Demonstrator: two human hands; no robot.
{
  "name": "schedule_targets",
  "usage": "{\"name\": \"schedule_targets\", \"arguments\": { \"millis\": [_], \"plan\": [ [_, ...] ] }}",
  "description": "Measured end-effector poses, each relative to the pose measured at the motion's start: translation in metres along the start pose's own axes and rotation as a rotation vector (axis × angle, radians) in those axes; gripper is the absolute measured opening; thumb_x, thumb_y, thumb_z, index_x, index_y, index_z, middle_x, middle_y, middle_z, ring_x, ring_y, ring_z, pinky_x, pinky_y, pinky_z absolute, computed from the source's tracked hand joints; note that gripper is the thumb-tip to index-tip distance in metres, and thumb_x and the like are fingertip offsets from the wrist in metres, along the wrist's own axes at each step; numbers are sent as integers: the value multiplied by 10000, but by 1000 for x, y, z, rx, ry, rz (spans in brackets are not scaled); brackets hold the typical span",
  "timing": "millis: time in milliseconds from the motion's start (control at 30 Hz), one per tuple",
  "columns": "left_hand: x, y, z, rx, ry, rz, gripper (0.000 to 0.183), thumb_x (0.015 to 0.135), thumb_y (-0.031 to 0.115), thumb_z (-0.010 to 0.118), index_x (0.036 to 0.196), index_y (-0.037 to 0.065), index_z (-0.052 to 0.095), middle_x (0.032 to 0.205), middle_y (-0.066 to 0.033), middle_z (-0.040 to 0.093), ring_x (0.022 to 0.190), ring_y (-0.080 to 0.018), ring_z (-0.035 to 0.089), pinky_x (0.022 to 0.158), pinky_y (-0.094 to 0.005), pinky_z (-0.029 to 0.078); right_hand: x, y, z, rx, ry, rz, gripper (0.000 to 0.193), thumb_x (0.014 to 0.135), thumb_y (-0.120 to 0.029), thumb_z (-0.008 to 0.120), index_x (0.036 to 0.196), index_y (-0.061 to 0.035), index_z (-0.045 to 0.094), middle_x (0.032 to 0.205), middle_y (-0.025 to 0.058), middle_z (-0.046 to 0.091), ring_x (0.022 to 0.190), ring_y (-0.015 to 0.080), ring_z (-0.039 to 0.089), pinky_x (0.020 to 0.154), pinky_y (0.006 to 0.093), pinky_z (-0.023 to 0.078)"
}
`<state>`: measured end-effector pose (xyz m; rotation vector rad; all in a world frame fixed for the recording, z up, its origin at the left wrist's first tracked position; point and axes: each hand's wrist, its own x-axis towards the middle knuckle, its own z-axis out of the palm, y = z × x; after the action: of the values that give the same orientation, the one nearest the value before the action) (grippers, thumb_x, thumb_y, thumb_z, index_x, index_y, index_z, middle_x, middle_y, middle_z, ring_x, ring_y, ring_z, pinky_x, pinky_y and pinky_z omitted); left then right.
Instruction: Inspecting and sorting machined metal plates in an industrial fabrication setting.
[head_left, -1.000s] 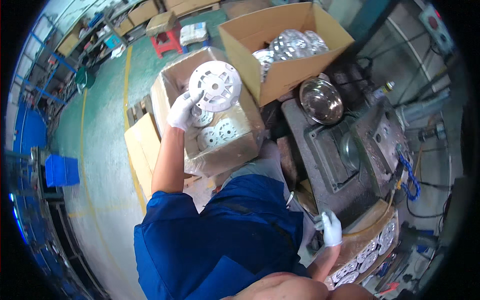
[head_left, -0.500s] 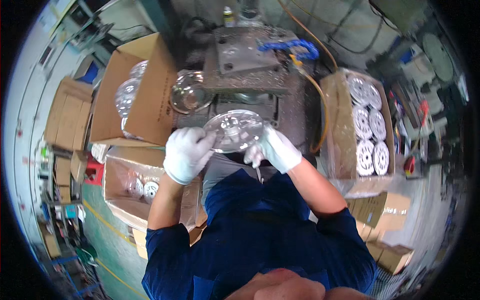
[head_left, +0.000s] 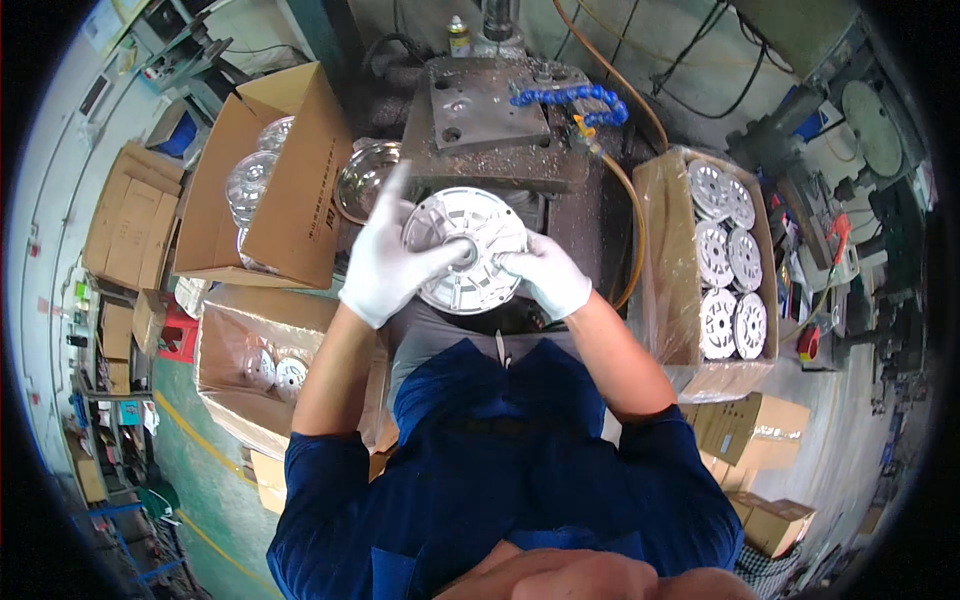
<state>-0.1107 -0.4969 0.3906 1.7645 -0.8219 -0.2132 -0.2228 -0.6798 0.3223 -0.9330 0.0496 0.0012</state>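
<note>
In front of my waist a round silvery metal disc (head_left: 480, 285) is tilted up, showing its ribbed, slotted face and central hub. My left hand (head_left: 385, 262), in a white glove, has its thumb across the disc onto the hub and its index finger stretched upward. Its other fingers are partly hidden by the disc's left edge. My right hand (head_left: 550, 278), also gloved, grips the right edge with the thumb on the near face. Just beyond is a machine bed with a metal block (head_left: 490, 115), and a shiny metal bowl-shaped part (head_left: 365, 180) lies to its left.
An open carton (head_left: 300, 200) with shiny discs stands at left, above a lined carton (head_left: 225, 370) holding a few. At right, another carton (head_left: 665, 260) holds several stacked discs. A blue segmented hose (head_left: 570, 97) and an orange hose (head_left: 637, 215) run beside the machine.
The disc has turned from its smooth shiny side to its ribbed side and is tilted more toward me. My left thumb has moved onto the hub, and the left index finger has lifted.
</note>
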Motion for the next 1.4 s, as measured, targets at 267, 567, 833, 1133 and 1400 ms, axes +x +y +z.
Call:
{"name": "schedule_targets", "arguments": {
  "millis": [267,567,833,1133,1400],
  "plan": [
    [77,-21,-3,-40,7,-154,660,657,264,829,1148,-64,534,1031,-129,643,926,-157,614,821,-289,516,-24,17,-15,-176,147,141,413,934,-266,549,1234,-4,444,920,122,629,656,158,623,582,263,519],
    [202,-65,14,179,185,-234,997,610,352,855,1328,-112,341,1220,-221,536,1091,-232,558,884,-307,490,-125,86,-68,-181,457,363,414,953,-283,520,1259,-10,466,948,127,645,716,169,622,636,277,517],
    [212,-30,9,594,2,-304,1129,619,679,687,1383,-54,296,1336,-235,467,1240,-328,468,1025,-342,383,-141,105,-88,-277,509,416,362,945,-249,535,1220,-15,507,894,98,655,691,144,609,622,262,503],
    [200,-28,15,661,28,-464,1150,667,725,599,1420,-52,210,1347,-256,444,1249,-347,455,1037,-356,365,-115,113,-98,-613,428,406,406,930,-286,555,1215,1,524,952,84,645,710,135,608,656,267,491],
    [212,-45,3,601,-16,-250,1058,688,674,623,1411,-12,266,1323,-248,473,1235,-354,465,1029,-355,373,-123,120,-99,-1006,405,320,432,913,-335,575,1132,37,554,949,124,666,803,192,631,738,308,495]
  ]
}}
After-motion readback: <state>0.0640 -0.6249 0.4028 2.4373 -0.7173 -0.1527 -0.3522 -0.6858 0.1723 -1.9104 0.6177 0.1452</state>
